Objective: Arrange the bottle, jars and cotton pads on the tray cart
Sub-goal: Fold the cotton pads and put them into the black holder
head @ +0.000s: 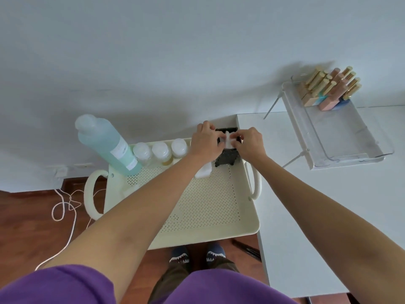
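A cream perforated tray cart (203, 205) stands below me. At its back left corner is a tall bottle of pale green liquid (107, 145), and three small clear jars (161, 151) line the back rim beside it. In the back right corner sits a black holder (226, 159). My left hand (206, 141) and my right hand (251, 142) meet over the holder, both pinching white cotton pads (228, 140) at its top. More white cotton pads (203, 172) lie on the tray under my left wrist.
A white table (328, 205) adjoins the cart on the right, carrying a clear acrylic tray (341, 137) with several gold-capped nail polish bottles (328, 88). A white cable (63, 207) trails on the wooden floor at left. The wall is directly behind the cart.
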The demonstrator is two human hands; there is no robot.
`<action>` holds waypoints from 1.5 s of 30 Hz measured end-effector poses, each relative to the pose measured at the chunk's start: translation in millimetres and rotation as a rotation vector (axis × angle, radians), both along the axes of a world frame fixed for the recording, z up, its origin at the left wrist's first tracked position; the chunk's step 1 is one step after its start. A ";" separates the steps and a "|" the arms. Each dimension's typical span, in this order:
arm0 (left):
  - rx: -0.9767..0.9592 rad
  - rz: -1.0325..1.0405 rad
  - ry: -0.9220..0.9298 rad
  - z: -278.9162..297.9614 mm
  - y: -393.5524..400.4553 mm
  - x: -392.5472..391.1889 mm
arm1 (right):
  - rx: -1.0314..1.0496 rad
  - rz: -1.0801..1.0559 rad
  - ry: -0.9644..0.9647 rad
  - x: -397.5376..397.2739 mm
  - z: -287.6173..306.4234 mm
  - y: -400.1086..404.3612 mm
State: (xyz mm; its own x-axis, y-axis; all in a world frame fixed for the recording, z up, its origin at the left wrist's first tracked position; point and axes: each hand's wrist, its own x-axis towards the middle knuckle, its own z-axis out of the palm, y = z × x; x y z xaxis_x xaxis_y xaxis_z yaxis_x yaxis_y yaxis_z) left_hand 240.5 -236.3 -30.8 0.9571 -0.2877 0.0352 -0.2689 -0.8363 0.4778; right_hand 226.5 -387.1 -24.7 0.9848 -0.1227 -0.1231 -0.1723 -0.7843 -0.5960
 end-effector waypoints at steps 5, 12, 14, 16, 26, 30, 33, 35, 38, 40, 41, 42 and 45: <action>-0.200 0.053 0.056 11.4 19.5 -9.7 | 0.009 -0.014 -0.103 -7.7 8.1 7.1; -0.311 0.316 0.109 31.8 151.5 -56.2 | 0.184 0.154 -0.454 -65.8 23.9 66.3; -0.225 0.362 0.208 22.9 192.6 -76.3 | 0.193 0.259 -0.382 -85.3 11.3 91.0; -0.154 0.370 0.320 7.6 220.9 -95.3 | 0.189 0.348 -0.252 -101.9 -7.1 116.3; 0.141 0.363 0.381 -74.7 235.5 -120.4 | 0.094 0.473 0.299 -138.9 -78.5 213.9; 0.193 0.384 0.368 -86.2 232.9 -118.3 | 0.007 0.415 0.337 -138.5 -86.5 239.5; 0.217 0.385 0.388 -87.4 233.5 -118.0 | -0.053 0.395 0.350 -137.4 -90.8 252.1; 0.169 0.399 0.344 -83.1 233.2 -120.4 | -0.076 0.393 0.359 -135.1 -92.0 257.1; 0.058 0.394 0.261 -67.9 236.0 -124.8 | -0.090 0.391 0.365 -129.8 -91.5 257.8; -0.002 0.357 0.279 -54.9 240.6 -129.1 | -0.065 0.366 0.350 -127.0 -91.6 251.4; -0.033 0.318 0.326 -48.8 243.5 -131.8 | -0.043 0.346 0.330 -125.6 -92.2 246.1; -0.054 0.261 0.392 -44.2 246.1 -135.3 | -0.009 0.318 0.308 -124.9 -92.1 239.3; -0.039 0.055 0.599 -41.4 249.8 -148.6 | 0.132 0.173 0.265 -124.4 -88.2 213.1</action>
